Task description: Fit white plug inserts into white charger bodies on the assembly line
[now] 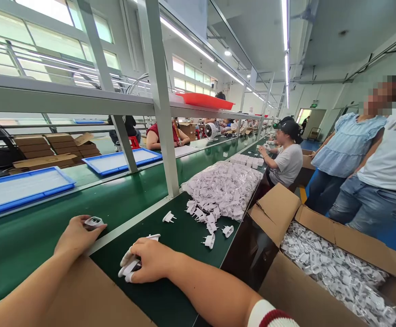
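White adapter [94, 222] pinched by left hand [77, 234] at green belt's [123, 200] right edge, white piece [130, 268], partly hidden, apparently clasped by right hand [152, 260] near tabletop's [184, 232] left edge.

Open lane is running along the green conveyor belt [123, 200] beyond the left hand [80, 234]; metal post [160, 100] is blocking its near edge farther up, shelf beam [65, 103] crossing above. On the surface [182, 234], loose white plugs [209, 241] and bulging plastic bag [225, 186] are obstructing forward reach from the right hand [153, 261].
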Available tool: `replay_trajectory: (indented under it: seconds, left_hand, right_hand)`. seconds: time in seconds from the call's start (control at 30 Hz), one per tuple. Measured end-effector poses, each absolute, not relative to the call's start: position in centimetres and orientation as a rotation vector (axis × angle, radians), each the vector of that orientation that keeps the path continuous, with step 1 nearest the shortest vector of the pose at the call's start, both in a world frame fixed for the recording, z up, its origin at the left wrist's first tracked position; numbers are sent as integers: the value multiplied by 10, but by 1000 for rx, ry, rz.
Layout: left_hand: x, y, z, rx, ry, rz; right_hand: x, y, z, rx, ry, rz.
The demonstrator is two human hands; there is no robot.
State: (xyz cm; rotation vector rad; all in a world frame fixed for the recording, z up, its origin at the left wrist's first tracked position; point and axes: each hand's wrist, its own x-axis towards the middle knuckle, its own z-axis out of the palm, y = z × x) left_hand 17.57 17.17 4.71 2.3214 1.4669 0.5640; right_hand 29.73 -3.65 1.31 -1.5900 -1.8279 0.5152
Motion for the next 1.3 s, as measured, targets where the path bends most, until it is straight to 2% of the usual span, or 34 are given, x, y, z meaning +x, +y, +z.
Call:
replay_trajectory:
  seconds: [0.13,0.27,0.43,0.63,0.7,0.97,1.23,1.3]
  left_hand:
    - [163,151,61,2343,1439,496]
    - [131,110,61,2308,1306,513]
    - [81,38,42,2376,1164,546]
    - [47,-20,24,2330,1328,530]
    - [40,-28,19,2205,1300,582]
    - [34,-23,1,1812,921,673]
    - [32,-21,-6,1720,867,676]
    - [31,-20,-5,1727,854,668]
  right_hand:
    - [296,-38,16,-1597,-1805,501]
    - [296,-37,17,-1623,-1549,582]
    - [293,-35,18,-1454,-1008,1104]
    - [287,-39,22,-1171,-897,1434]
    - [286,-41,22,-1217,-933,1422]
    - [272,-45,18,-1413,-1108,1008]
    - [245,-60,38,-1374,-1350,1153]
    - [240,-63,47,-1359,-1466,1056]
